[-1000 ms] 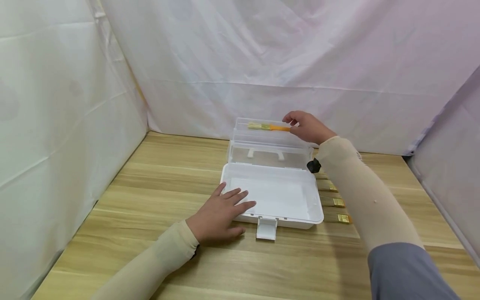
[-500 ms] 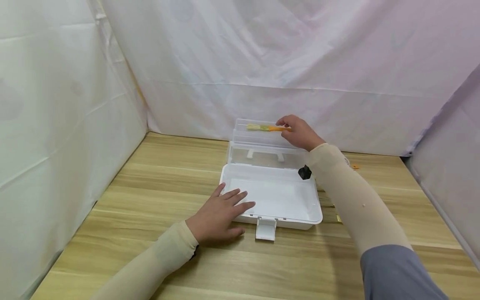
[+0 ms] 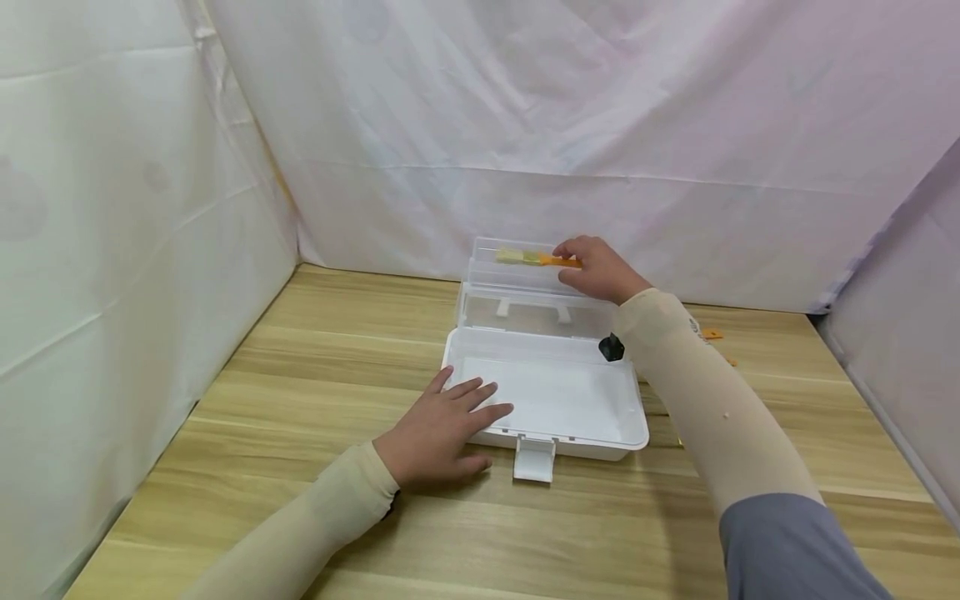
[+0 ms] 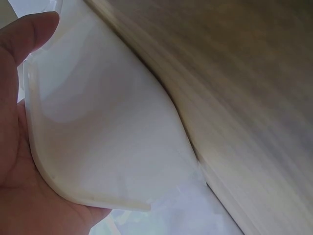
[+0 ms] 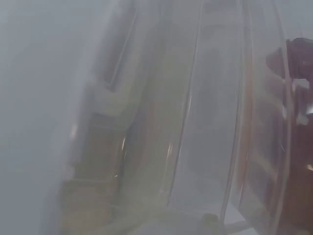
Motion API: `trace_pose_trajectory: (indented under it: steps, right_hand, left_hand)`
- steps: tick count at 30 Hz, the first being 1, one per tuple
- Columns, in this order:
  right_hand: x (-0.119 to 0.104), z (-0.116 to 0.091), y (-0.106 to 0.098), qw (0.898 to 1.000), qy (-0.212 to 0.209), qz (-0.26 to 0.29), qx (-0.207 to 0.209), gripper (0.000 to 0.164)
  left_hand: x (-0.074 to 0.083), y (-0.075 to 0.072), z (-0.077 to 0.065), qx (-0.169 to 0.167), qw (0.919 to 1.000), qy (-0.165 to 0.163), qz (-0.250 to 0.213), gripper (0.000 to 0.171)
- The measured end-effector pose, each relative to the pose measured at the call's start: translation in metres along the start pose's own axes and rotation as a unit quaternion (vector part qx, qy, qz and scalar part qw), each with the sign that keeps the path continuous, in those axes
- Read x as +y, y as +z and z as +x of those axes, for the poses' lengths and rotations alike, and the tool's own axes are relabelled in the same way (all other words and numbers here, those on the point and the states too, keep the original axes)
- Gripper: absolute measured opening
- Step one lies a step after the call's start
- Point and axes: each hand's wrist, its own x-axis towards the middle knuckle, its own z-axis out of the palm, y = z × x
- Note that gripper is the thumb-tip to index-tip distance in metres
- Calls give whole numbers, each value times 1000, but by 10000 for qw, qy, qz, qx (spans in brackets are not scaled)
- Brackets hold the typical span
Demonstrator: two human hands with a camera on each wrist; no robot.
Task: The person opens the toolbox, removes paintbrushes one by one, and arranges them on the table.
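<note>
A white plastic box [image 3: 543,392] with a clear lid [image 3: 487,271] stands opened on the table. My left hand [image 3: 442,429] rests spread over the box's front left corner; the left wrist view shows the thumb and palm against the white wall [image 4: 107,107]. At the far edge, my right hand [image 3: 603,268] pinches the orange handle of a flat paintbrush [image 3: 521,257]. Its pale bristles point left, over the lid's far part. Whether the brush touches the lid I cannot tell. The right wrist view is hazy, showing clear plastic and part of the hand [image 5: 301,137].
Orange handle ends [image 3: 712,333] of other brushes show right of the box, mostly hidden by my right forearm. A white latch [image 3: 534,460] hangs off the box's front. White cloth [image 3: 555,108] closes the space behind and at both sides.
My right hand has shifted slightly left and lower with the paintbrush. My right forearm swings left and now covers most of the brushes beside the box. The left hand stays put.
</note>
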Motion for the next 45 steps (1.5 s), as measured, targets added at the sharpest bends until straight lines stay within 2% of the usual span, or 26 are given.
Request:
trace_pose_trajectory:
  steps: [5, 14, 29, 45]
  right_hand:
    - [1, 0, 1, 9995, -223, -203, 45, 39]
    - [1, -1, 2, 9984, -537, -195, 53, 32]
    - [-1, -3, 4, 9998, -133, 153, 25, 25]
    - [-2, -8, 3, 9989, -377, 280, 86, 26]
  left_hand:
    - [0, 0, 0, 25, 10000, -2, 10, 68]
    - [-1, 1, -2, 74, 10000, 13, 47, 68]
    - [-2, 1, -3, 92, 9999, 9, 81, 68]
    - [-1, 0, -4, 93, 9999, 6, 78, 69]
